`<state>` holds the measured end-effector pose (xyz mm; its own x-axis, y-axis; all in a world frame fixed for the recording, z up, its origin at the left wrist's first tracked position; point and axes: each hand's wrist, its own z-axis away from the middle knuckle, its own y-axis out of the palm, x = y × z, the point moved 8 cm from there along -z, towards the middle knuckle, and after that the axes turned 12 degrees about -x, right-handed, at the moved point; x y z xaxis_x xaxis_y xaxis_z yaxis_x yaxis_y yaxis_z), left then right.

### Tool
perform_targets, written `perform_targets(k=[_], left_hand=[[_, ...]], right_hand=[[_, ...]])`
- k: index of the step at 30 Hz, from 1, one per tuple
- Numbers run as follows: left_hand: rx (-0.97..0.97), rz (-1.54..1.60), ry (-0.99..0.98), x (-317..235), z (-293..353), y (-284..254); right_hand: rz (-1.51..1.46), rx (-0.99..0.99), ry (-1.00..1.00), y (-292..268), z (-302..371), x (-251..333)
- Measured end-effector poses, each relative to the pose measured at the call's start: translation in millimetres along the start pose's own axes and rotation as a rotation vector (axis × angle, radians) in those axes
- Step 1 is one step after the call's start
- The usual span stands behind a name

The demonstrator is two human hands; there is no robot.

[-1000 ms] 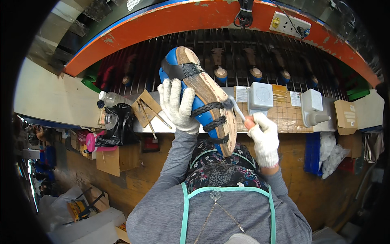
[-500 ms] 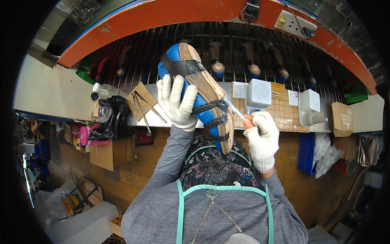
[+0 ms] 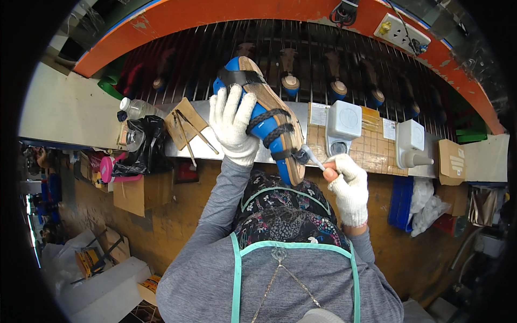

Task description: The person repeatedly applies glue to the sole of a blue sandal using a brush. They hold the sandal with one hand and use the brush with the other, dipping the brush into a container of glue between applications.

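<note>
My gloved left hand (image 3: pixel 235 129) grips the left side of a sandal (image 3: pixel 276 102) with a brown underside. The sandal has black straps, some of them braided, and is fitted on a blue shoe last (image 3: pixel 262 129). It is held tilted, its upper end leaning left. In my gloved right hand (image 3: pixel 349 185), a thin white-handled brush (image 3: pixel 315 157) is pinched between bare fingertips. The brush's tip is at the lower strap end, on the right edge of the sandal; whether it touches is hard to tell.
Two white containers (image 3: pixel 344 121) stand on a cardboard-covered bench at right. Left are brushes on a cardboard piece (image 3: pixel 180 132), a clear bottle (image 3: pixel 139 107) and a black bag (image 3: pixel 148 145). Behind is a metal-rod rack holding several lasts (image 3: pixel 291 83), under an orange frame (image 3: pixel 215 12).
The sandal's lower end has shifted up and left, turning its strapped side more into view. My right hand's brush has moved down along the edge to the lower strap.
</note>
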<state>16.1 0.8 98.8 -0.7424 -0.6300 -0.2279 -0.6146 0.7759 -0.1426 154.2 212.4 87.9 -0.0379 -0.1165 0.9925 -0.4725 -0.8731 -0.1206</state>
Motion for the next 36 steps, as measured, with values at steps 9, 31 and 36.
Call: perform_targets(k=[9, 31, 36], left_hand=[[0.079, -0.043, -0.063, 0, 12, 11], [0.212, -0.127, -0.121, 11, 18, 23], [0.281, -0.112, -0.167, 10, 28, 30]], right_hand=[[0.105, -0.15, 0.029, -8, 8, -13], [0.111, -0.126, -0.062, -21, 0, -11], [0.142, -0.152, 0.0, -22, 3, -19]])
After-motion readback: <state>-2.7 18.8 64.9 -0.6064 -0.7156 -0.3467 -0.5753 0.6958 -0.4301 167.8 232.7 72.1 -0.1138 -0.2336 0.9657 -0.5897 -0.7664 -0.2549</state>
